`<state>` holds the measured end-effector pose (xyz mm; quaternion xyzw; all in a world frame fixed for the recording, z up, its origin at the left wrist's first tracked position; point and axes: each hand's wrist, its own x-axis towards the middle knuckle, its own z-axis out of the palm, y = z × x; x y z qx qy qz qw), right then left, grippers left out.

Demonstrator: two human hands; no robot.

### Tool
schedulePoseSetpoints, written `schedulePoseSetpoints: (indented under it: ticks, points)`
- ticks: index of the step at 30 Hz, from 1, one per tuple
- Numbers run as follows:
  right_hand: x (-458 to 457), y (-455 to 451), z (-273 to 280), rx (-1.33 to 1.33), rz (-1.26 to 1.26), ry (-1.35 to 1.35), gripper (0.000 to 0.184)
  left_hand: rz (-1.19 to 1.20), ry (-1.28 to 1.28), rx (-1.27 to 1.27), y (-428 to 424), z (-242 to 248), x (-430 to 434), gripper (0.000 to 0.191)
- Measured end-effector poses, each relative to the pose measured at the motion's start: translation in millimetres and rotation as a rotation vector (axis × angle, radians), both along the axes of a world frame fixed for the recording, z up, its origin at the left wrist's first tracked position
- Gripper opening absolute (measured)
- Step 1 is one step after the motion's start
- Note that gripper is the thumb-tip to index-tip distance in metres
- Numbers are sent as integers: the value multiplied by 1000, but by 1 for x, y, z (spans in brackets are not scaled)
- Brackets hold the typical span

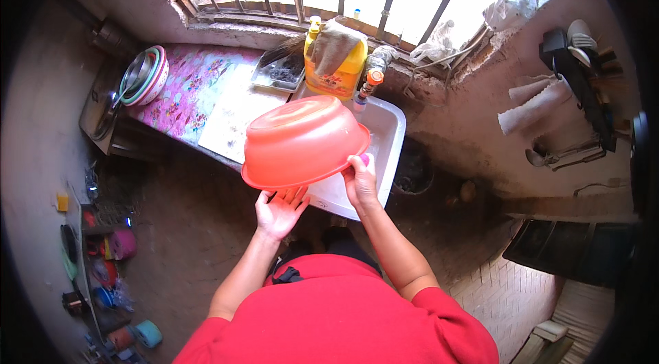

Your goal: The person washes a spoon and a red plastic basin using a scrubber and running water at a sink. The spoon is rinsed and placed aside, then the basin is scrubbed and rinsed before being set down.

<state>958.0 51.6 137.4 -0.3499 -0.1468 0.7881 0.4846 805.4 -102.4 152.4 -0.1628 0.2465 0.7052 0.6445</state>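
A red plastic basin [304, 142] is held tilted over the white sink [388, 158], its underside turned up. My right hand [360, 184] grips its right rim, with the thumb on the outside. Something small and bright pink [366, 159] shows beside that thumb; what it is I cannot tell. My left hand [280, 212] is palm up at the basin's near rim, fingers spread and their tips partly hidden beneath it. Whether it bears the basin's weight is unclear. The inside of the basin is hidden from me.
Behind the sink stand a yellow jug [337, 73] draped with a grey cloth [337, 45], and a tap [371, 81]. A tray [278, 73] holds dark scrubbing material. Stacked bowls [146, 76] stand at the left on a floral-covered counter [177, 91]. Utensils [540, 158] hang at the right.
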Motion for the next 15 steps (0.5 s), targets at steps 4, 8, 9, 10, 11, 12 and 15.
schedulePoseSetpoints:
  ticks: [4,8,9,10,11,12,15]
  points:
    - [-15,-15,-10,126,10,-121,23,63,97,22,38,13,13,36]
    - [-13,-1,-30,276,209,-347,28,87,138,73,78,-1,0,38]
    - [-9,7,-32,308,143,-476,27,92,196,99,83,1,-5,39]
    - [0,14,-32,276,79,-432,25,101,209,90,82,10,-8,40]
    - [12,22,-33,245,17,-387,24,114,239,92,78,9,-12,40]
    - [25,30,-26,255,133,-432,20,130,270,83,75,17,-11,40]
    - [14,29,7,405,119,-505,22,191,389,9,71,19,3,43]
